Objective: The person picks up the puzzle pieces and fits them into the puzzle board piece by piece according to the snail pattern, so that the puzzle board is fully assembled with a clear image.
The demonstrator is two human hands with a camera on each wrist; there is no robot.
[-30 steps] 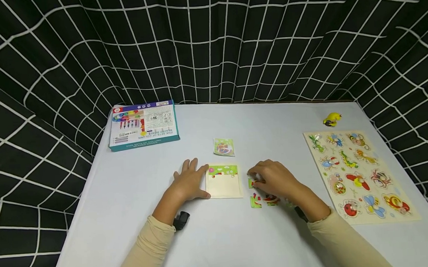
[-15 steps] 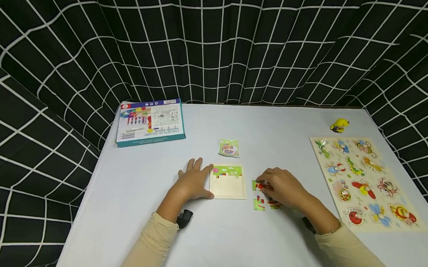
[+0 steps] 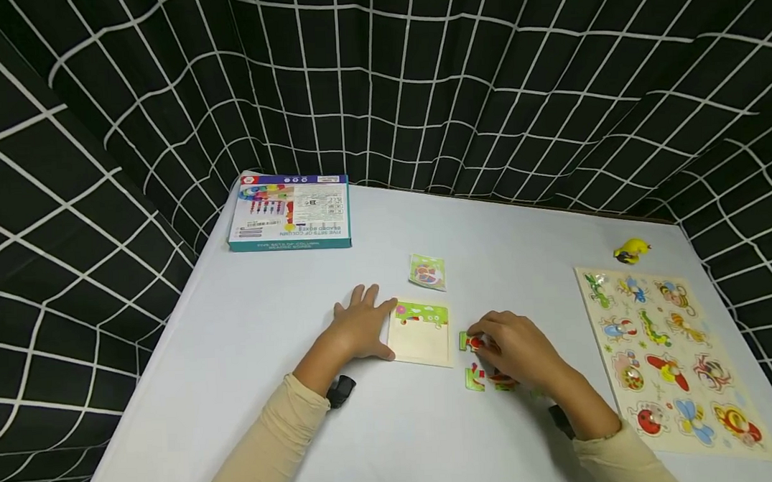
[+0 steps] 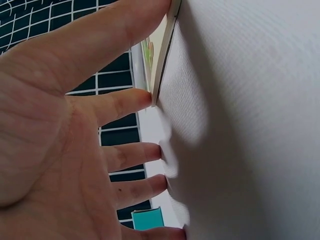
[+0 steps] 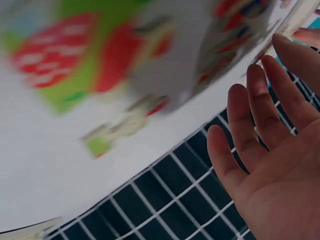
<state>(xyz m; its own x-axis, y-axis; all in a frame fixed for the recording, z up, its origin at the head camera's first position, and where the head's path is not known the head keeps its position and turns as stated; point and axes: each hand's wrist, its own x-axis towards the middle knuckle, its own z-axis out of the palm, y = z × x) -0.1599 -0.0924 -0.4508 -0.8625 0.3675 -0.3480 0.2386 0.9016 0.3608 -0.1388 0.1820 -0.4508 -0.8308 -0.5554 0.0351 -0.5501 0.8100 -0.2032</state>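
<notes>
My left hand (image 3: 360, 330) lies spread at the left side of a small square puzzle tray (image 3: 419, 347). Its thumb and index fingertip meet the tray's edge in the left wrist view. The tray has a green strip with a pink flower along its far side and bare wood below. To the tray's right, my right hand (image 3: 516, 343) is over several red and green puzzle pieces (image 3: 474, 377), partly covering them. Its fingertips are right at a green-edged red piece (image 3: 465, 340). In the right wrist view the fingers look loosely bent, with a blurred red-checked piece (image 5: 55, 52) nearby.
A small picture card (image 3: 428, 273) lies beyond the tray. A teal-edged box (image 3: 301, 212) stands at the back left. On the right lie a wooden insect board (image 3: 673, 443) and a yellow toy (image 3: 632, 250). Black gridded cloth (image 3: 405, 89) rises behind the table.
The head view has tilted and shifted, moving everything in it slightly. My right hand has drawn a little back over the pieces. My left hand stays at the tray.
</notes>
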